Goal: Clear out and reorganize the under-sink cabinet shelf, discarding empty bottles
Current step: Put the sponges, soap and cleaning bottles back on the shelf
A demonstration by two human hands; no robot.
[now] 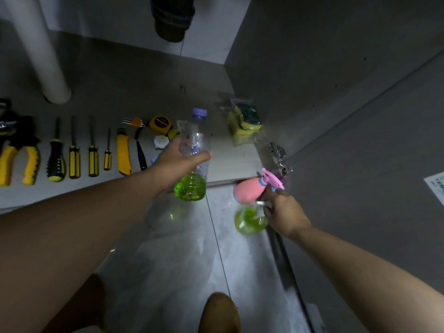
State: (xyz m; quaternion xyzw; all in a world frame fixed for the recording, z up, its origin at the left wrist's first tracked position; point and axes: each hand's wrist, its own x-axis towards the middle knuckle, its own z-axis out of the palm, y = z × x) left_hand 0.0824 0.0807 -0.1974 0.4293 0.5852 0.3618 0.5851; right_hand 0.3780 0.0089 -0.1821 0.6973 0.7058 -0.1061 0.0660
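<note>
Both hands hold bottles at the near edge of the cabinet shelf [168, 92].

The left hand [177, 162] is wrapped round the middle of a clear plastic bottle [198, 138]. The bottle's purple cap points to the far side and a little green liquid has pooled in its near end, which hangs out past the shelf's front edge. To the right and nearer, the right hand [283, 212] is curled on a pink spray bottle [248, 194] with green liquid in its base, off the shelf and above the floor. Blur hides the exact grip, which seems to be at the neck under the trigger. On the shelf's left lie pliers [19, 164], screwdrivers [74, 159], a yellow utility knife [123, 155] and a tape measure [159, 124]. Bagged sponges [245, 123] sit at its far right, near a door hinge [278, 155].
</note>
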